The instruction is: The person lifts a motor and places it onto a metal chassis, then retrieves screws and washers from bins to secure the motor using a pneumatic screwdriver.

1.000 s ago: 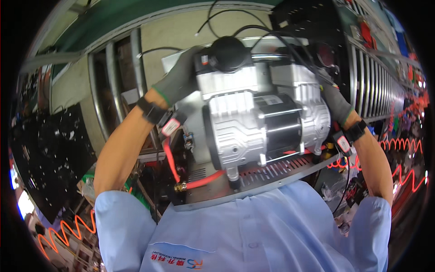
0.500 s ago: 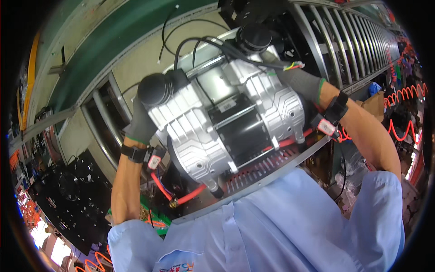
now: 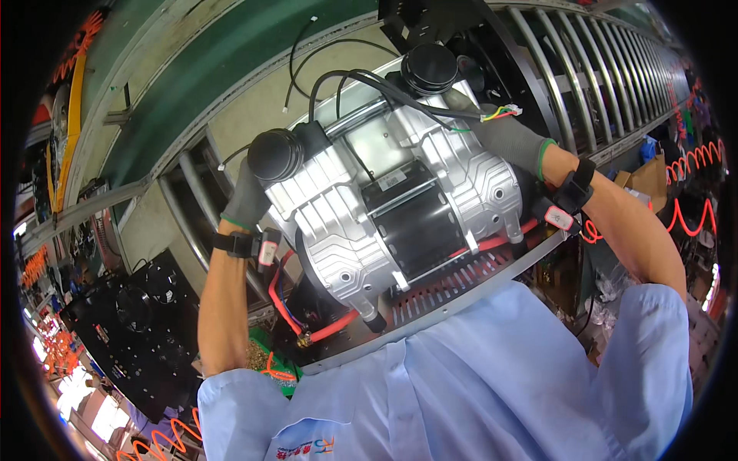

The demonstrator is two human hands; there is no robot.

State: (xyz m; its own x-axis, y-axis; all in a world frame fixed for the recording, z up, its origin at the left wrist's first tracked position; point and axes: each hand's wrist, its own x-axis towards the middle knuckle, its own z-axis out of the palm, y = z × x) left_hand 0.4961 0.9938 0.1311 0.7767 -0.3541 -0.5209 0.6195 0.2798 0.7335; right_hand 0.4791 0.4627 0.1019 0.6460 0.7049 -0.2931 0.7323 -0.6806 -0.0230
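A silver and black twin-cylinder air compressor pump [image 3: 411,207] is gripped between my gloved hands, slanting above a dark slotted metal base [image 3: 453,296]. My left hand [image 3: 247,198] closes around its left end, below one round black cap [image 3: 275,154]; its fingertips are hidden behind the casting. At the far right end my right hand [image 3: 511,144] holds it beside the other black cap [image 3: 429,69]. Black cables [image 3: 346,74] loop over the top, ending in a small plug with coloured wires [image 3: 501,113] by my right hand. A red hose [image 3: 330,326] runs under the pump.
Metal rollers [image 3: 596,84] stretch off to the far right. A black panel [image 3: 138,330] lies at the left, near a green bin [image 3: 265,357] of small parts. Orange coiled hoses [image 3: 696,165] hang at the right, beside a cardboard box [image 3: 646,180].
The whole view has shifted slightly, with pump and hands appearing a little farther right. Both hands keep their hold on the pump.
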